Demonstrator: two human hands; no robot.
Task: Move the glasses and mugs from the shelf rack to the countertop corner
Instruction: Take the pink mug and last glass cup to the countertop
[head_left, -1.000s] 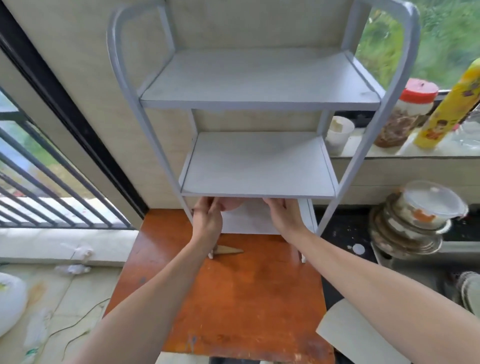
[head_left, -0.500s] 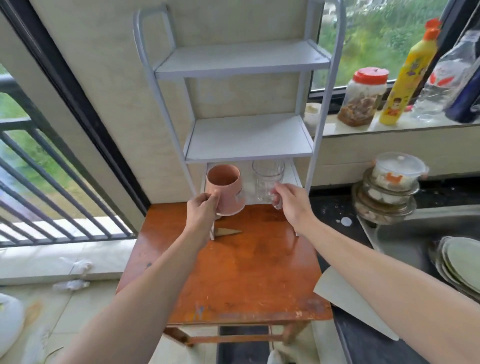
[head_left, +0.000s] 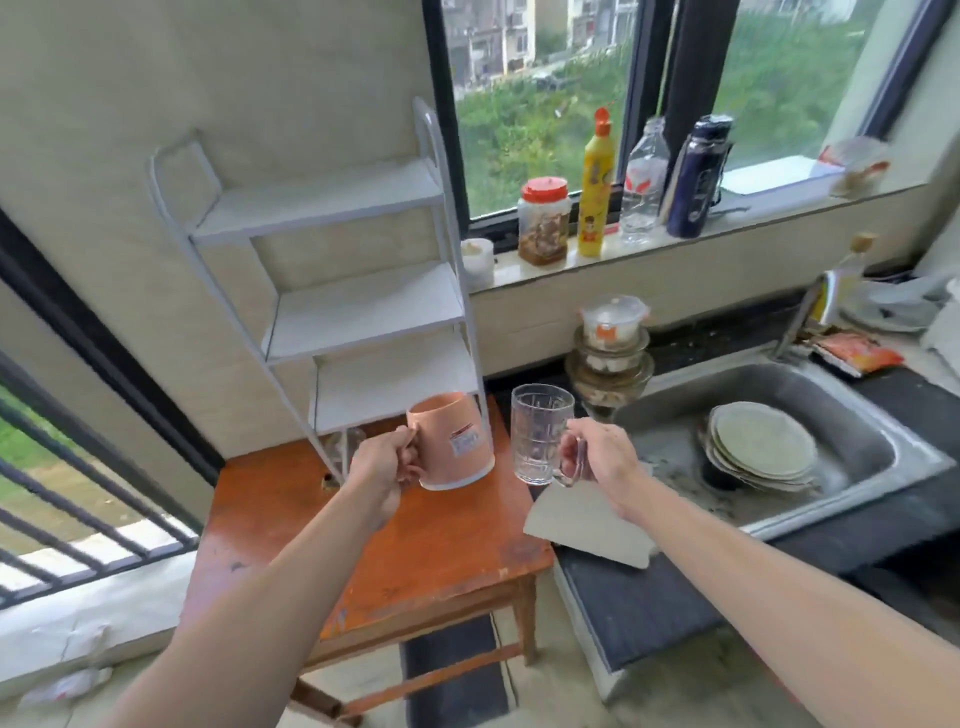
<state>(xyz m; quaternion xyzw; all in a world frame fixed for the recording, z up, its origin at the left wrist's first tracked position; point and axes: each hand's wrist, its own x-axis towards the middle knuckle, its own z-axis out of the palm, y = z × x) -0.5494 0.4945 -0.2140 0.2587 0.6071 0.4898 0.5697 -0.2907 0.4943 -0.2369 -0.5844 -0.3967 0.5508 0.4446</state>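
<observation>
Shelf rack (head_left: 363, 312) stands on the far left of the wooden table (head_left: 415, 545). In front of it, in the air over the table's far right part, the left hand (head_left: 382, 467) grips the handle of an upright pink mug (head_left: 449, 441). Just to its right, not touching, the right hand (head_left: 602, 462) grips the handle of an upright clear glass mug (head_left: 540, 441). Farther right, a sink (head_left: 883, 452) holds stacked plates (head_left: 758, 447)

Soft, bright daylight comes from the window (head_left: 545, 104) at upper middle, shadows pretty faint. Whole frame looks a bit smeary (blur worst at the right edge), and the shelf rack (head_left: 363, 312) bows from wide-angle distortion.
</observation>
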